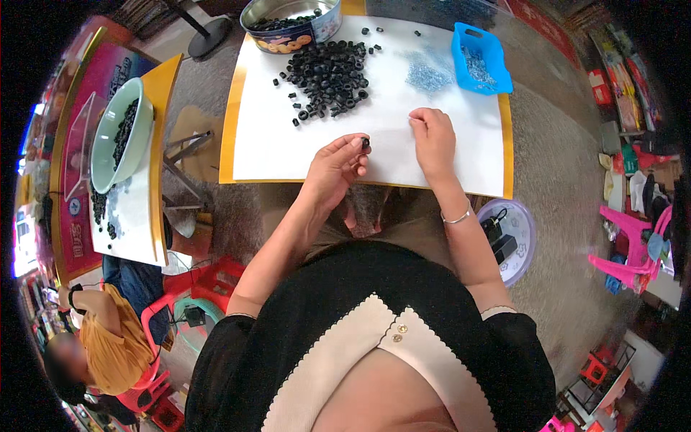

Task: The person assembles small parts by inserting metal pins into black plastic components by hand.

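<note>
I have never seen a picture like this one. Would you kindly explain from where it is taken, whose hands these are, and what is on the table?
There is no machine here: a person works with bare hands. A wide fisheye camera on the person's head looks down, so straight edges bend near the rim. The left hand pinches a small black part. The right hand is over the white tabletop; whether it holds anything cannot be told. On the table are a pile of black parts, a round tin with more inside, scattered tiny bluish pieces, and a blue basket containing similar pieces.
</note>
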Demonstrator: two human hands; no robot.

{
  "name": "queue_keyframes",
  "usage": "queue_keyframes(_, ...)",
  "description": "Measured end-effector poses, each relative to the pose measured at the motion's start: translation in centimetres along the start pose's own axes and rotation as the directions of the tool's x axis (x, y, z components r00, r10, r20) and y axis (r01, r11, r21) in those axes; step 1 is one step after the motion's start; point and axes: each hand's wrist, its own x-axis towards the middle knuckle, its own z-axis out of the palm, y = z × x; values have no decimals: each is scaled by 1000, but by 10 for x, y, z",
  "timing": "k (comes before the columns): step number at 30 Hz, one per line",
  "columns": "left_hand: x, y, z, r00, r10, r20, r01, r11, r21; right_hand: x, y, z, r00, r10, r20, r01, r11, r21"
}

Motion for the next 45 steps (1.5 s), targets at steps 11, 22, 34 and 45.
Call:
queue_keyframes(11,3,7,17,998,33,61,-39,996,83,-8,-67,-40,916,140,377,-342,762,550)
queue_keyframes(22,-2,13,3,994,67,83,-86,963,255,-7,-83,-45,928,-54,369,-104,913,394)
queue_keyframes(34,-5,21,-16,963,-120,241,64,972,228,1,-86,-40,806,-1,591,-309,852,423)
queue_keyframes(45,-3,10,-28,956,-58,288,106,982,-154,19,-85,-14,661,-52,749,-584,591,557)
